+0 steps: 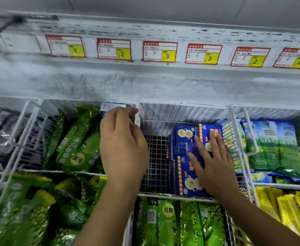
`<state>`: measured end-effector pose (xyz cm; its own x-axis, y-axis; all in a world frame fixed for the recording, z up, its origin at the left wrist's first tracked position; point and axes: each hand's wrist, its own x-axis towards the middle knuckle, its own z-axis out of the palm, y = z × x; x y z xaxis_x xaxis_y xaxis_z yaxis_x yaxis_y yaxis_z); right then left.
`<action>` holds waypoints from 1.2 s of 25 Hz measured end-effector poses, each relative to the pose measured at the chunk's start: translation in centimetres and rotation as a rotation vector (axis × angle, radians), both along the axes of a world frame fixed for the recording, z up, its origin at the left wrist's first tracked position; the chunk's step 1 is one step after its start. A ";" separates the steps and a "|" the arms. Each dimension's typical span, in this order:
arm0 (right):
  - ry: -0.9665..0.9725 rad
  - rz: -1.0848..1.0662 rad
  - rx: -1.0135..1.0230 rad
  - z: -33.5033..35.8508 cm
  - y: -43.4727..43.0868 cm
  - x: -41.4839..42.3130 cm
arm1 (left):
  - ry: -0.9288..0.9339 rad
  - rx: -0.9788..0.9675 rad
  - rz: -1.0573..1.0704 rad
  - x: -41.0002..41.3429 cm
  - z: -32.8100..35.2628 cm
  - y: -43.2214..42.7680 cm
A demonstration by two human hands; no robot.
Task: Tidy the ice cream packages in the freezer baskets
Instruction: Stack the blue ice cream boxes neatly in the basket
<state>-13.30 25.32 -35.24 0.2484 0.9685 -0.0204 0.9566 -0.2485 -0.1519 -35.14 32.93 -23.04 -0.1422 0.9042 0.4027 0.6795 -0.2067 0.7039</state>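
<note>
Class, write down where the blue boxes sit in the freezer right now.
In the head view, right of centre: the blue boxes fill the right side of the wire basket, under the right hand, left of the green-and-blue packets.

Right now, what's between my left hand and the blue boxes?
Bare wire basket floor, in the head view. The left hand, gripping a white box, is at its left; the blue boxes sit at its right, under the right hand.
</note>
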 end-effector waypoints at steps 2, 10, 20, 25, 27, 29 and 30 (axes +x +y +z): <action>0.012 -0.004 0.011 -0.2 -0.1 -0.2 | -0.037 -0.077 0.113 -2.4 -0.8 2.4; -0.015 0.003 0.026 -0.2 -0.3 0.1 | 0.034 -0.627 0.105 -2.2 -8.3 8.8; -0.033 -0.002 0.074 0.4 -0.5 0.0 | 0.217 0.002 0.072 0.1 1.6 4.4; -0.061 -0.013 0.150 1.4 -2.6 -0.2 | 0.477 -0.374 -0.286 10.5 -0.9 1.5; 0.006 -0.067 0.178 1.2 -3.2 -0.3 | 0.577 -0.666 -0.347 13.0 -4.0 2.0; 0.052 -0.105 0.165 1.1 -2.9 -0.6 | 0.595 -0.804 -0.352 14.0 -6.5 3.1; 0.060 -0.114 0.160 1.1 -2.9 -0.7 | 0.576 -0.816 -0.361 14.4 -7.6 3.2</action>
<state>-14.02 22.45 -34.18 0.3593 0.9263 0.1136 0.9119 -0.3226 -0.2536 -20.72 36.13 -30.61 0.2072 0.8816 -0.4241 0.9474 -0.0727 0.3118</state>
